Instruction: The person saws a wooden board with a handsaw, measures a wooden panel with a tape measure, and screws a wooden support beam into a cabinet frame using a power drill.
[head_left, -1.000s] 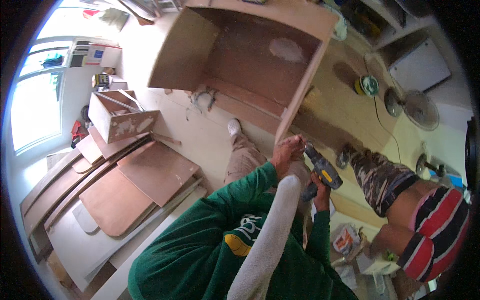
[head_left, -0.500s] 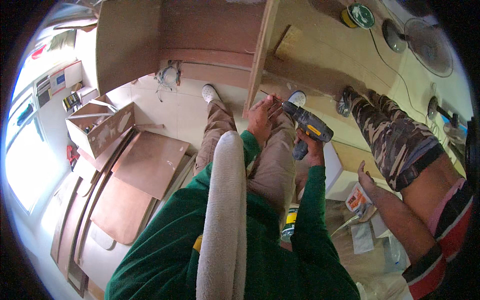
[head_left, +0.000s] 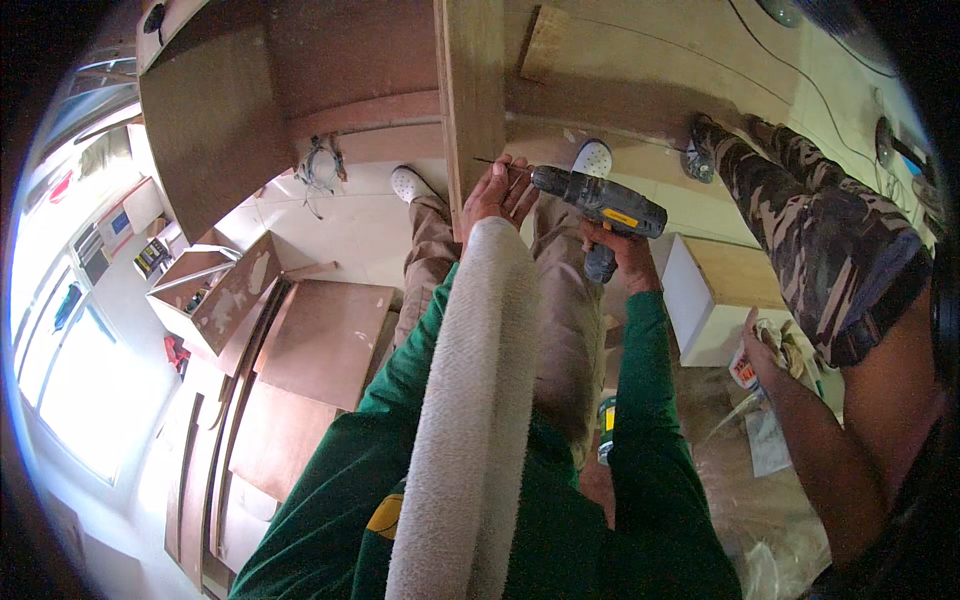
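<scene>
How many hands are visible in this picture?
3: left hand on the board edge, right hand holding the drill, a co-worker's hand at right. Others may be hidden.

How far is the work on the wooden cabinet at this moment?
Done: the cabinet already stands assembled as a box. In hand: the right hand holds the drill, its bit at the edge of the upright panel, which the left hand steadies. Left: loose boards lie unused on the floor. Whether any screw is in cannot be seen.
</scene>
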